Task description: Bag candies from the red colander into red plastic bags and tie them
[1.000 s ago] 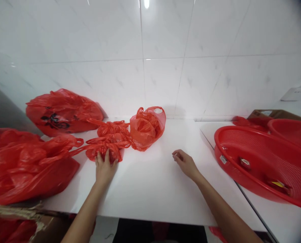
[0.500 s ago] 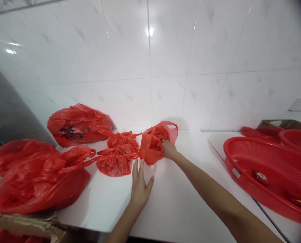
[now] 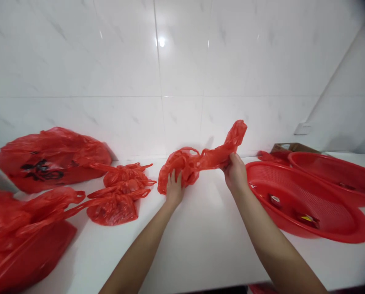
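My right hand [image 3: 236, 173] is closed on a crumpled red plastic bag [image 3: 219, 156], which it holds up above the table, one end pointing up to the right. The left end of this bag meets another red plastic bag [image 3: 191, 173] that sits on the white table with its mouth open. My left hand [image 3: 174, 190] lies against the front of that open bag, fingers stretched and apart. What is inside the open bag is hidden by folds and by my fingers.
Small knotted red bags [image 3: 113, 210] lie left of my left hand. Larger full red bags [image 3: 56, 159] stand farther left. On the right are red plastic baskets [image 3: 317, 196], with a cardboard box [image 3: 295, 148] behind. A white tiled wall [image 3: 182, 73] closes off the back.
My right hand has come out of the open bag and moved right, drawing out a crumpled red bag. My left hand has moved up onto the open bag. The view has turned right.
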Action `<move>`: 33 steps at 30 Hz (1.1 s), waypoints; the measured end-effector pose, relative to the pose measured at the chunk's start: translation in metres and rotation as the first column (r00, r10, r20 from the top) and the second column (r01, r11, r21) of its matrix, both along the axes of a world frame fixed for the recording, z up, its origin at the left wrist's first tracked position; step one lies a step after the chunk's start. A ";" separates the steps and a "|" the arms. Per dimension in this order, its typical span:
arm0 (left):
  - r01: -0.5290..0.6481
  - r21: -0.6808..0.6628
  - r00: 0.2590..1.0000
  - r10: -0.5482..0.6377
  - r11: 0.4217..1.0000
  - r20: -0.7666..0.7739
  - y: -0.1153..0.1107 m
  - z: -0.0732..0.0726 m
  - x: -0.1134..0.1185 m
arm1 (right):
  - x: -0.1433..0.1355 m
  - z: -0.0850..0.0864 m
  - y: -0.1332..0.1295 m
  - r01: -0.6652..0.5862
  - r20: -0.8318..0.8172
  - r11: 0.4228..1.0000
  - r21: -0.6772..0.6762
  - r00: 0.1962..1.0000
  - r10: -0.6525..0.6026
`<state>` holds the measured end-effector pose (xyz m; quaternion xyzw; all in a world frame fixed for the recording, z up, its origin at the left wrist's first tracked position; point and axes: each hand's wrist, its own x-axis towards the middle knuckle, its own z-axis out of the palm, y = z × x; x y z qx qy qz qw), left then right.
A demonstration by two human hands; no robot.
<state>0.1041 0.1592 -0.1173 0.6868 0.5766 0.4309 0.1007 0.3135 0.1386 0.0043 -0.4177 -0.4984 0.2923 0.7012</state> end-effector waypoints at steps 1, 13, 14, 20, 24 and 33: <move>0.023 0.003 0.999 -0.023 1.000 0.031 0.008 0.006 0.002 | 0.004 -0.001 -0.009 -0.057 -0.094 0.998 -0.015 0.994 0.056; 0.481 -0.177 0.741 -0.290 0.859 0.606 -0.136 0.035 0.015 | -0.012 -0.085 -0.093 -0.359 -0.204 0.888 -0.288 0.929 0.310; 0.484 -0.203 0.690 -0.228 0.851 0.687 -0.146 0.031 0.013 | -0.014 -0.089 -0.096 -0.355 -0.206 0.886 -0.300 0.930 0.303; 0.432 -0.271 0.210 0.196 0.860 0.958 -0.165 0.037 -0.025 | -0.002 -0.101 -0.099 -0.298 -0.229 0.867 -0.399 0.948 0.221; 0.476 -0.255 -0.097 0.339 0.842 0.936 -0.170 0.054 -0.038 | 0.006 -0.107 -0.098 -0.272 -0.162 0.838 -0.472 0.962 0.221; -0.046 0.132 0.993 0.031 0.990 0.114 -0.179 0.035 -0.012 | 0.004 -0.115 -0.109 -0.275 -0.004 0.791 -0.546 0.945 0.326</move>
